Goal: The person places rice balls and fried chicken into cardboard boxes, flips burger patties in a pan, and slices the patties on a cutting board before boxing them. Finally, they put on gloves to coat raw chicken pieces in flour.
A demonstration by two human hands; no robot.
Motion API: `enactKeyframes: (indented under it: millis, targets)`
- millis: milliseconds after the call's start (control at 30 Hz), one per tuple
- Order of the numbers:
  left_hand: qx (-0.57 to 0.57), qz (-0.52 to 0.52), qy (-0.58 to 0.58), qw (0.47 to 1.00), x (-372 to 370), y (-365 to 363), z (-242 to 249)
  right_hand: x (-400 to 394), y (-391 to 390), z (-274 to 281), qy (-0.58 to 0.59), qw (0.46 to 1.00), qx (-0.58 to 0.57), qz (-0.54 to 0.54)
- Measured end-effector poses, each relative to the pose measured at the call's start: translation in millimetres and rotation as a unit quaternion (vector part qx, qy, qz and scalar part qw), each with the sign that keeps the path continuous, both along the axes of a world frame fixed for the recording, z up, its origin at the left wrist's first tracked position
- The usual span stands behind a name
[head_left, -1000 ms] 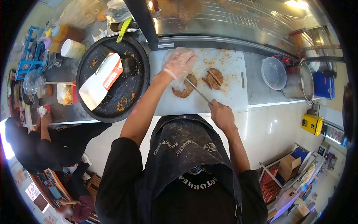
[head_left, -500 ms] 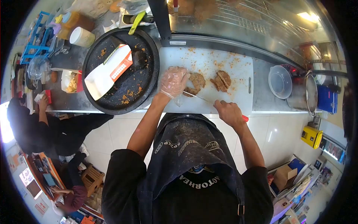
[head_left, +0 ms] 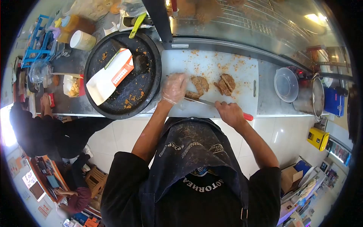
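Observation:
My left hand (head_left: 175,87), in a clear plastic glove, rests at the left side of the white cutting board (head_left: 242,102). Its fingers are bent beside a piece of browned meat (head_left: 200,84); whether they grip anything is hidden. My bare right hand (head_left: 230,113) is closed round a knife (head_left: 201,101) with a red handle, its blade pointing left to the meat near my left hand. Another cut piece of meat (head_left: 225,84) lies further right on the board. Crumbs are scattered over the board.
Left of the board, a black round pan (head_left: 132,109) holds an open paper box (head_left: 109,77). A clear plastic tub (head_left: 286,85) stands at the right. A glass cabinet (head_left: 249,22) stands behind the board. At the far left is another person (head_left: 49,130) in black.
The knife has turned flatter, with more of its blade showing, and my right hand has shifted slightly. The other person's hand at the far left no longer holds up a white item.

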State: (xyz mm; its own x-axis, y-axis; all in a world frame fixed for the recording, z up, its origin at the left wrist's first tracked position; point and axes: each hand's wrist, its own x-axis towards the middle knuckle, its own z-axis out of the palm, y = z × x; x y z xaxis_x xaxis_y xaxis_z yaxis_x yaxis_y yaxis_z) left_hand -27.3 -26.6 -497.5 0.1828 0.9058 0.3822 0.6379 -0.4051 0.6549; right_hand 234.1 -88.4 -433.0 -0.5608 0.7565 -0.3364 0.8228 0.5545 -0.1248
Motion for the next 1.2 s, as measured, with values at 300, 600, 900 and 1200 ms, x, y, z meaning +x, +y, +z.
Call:
enactKeyframes:
  millis: [300, 600, 900, 1200]
  targets:
    - [-0.029, 0.023, 0.03, 0.999, 8, 37, -15, 12, 54, 0, 0.112, 0.933, -0.321, -0.118]
    - [-0.044, 0.09, -0.289, 0.952, -8, -5, 71, 36, 22, 26, 0.234, 0.939, -0.199, -0.154]
    - [-0.054, -0.173, 0.215, 0.96, 2, -41, 48, 58, -27, 47, 0.24, 0.889, -0.139, -0.365]
    - [0.012, -0.217, 0.263, 0.94, 2, -23, 50, 50, -49, 36, 0.269, 0.865, -0.129, -0.404]
